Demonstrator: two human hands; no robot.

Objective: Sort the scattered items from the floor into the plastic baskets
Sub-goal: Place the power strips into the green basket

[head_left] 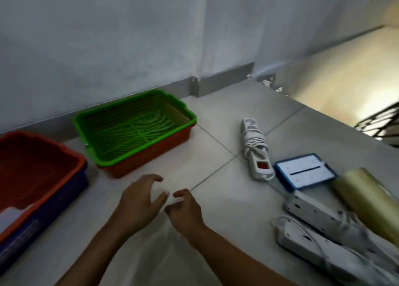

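Note:
My left hand (140, 201) and my right hand (185, 210) are close together above the floor tiles. Both grip a faint, clear plastic bag (160, 244) that hangs between my forearms; its outline is hard to see. A green basket (172, 132) nested in a red one stands by the wall, beyond my hands. At the left, a red basket (71, 156) sits inside a blue one, with something white (10, 216) in its near corner. To the right lie a white power strip (255, 149), a blue-framed white panel (304, 171), a yellowish film roll (371, 199) and two more power strips (313, 218).
The wall and its grey skirting (224, 80) run behind the baskets. At the far right the floor ends at a drop with a black railing (380, 121). Bare tiles (216, 199) lie between my hands and the items on the right.

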